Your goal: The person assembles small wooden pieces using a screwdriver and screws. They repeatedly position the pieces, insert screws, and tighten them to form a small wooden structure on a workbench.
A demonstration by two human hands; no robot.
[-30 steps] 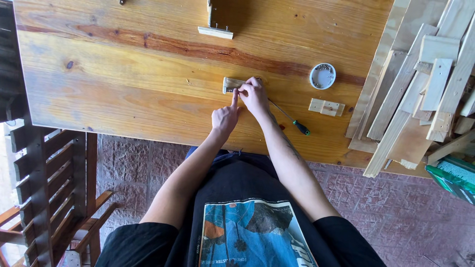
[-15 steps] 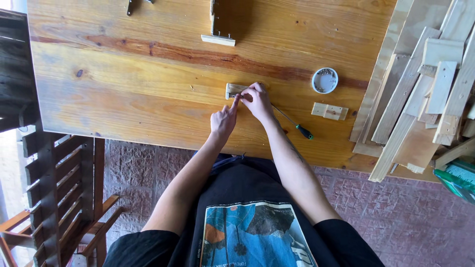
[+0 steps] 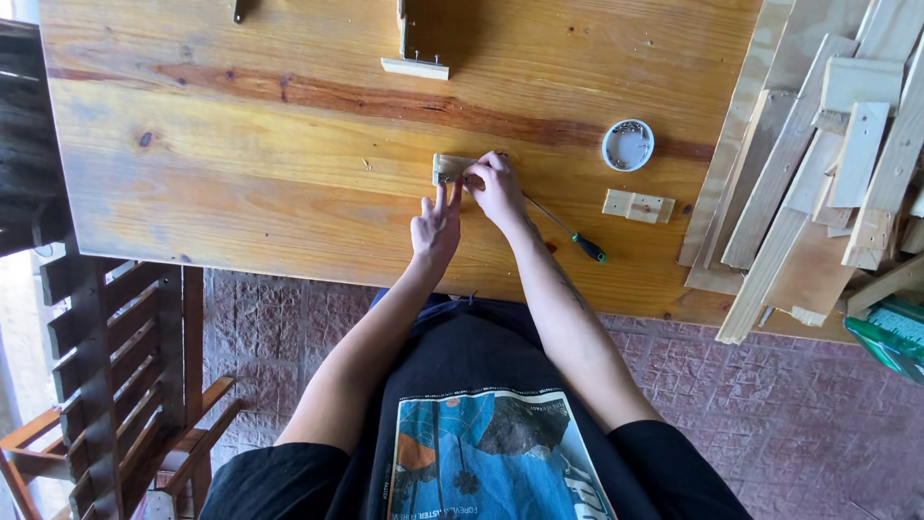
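Note:
A small pale wood block [image 3: 446, 168] lies on the wooden table [image 3: 250, 164] near its front edge. My right hand [image 3: 498, 188] is closed over the block's right end, fingers pinching something small there that I cannot make out. My left hand [image 3: 436, 226] rests just below the block, with two fingers stretched out and touching its lower edge. A screwdriver with a dark green handle [image 3: 568, 229] lies on the table just right of my right wrist.
A round white lid [image 3: 628, 144] holding small hardware and a flat wood piece [image 3: 638, 205] sit to the right. Stacked planks and offcuts [image 3: 818, 164] cover the table's right end. A wooden assembly [image 3: 416, 43] stands at the far edge. A slatted wooden chair [image 3: 106, 385] is at lower left.
Both hands stay on the small block; the left hand has slid slightly down with its fingers stretched to the block. The view has shifted a little.

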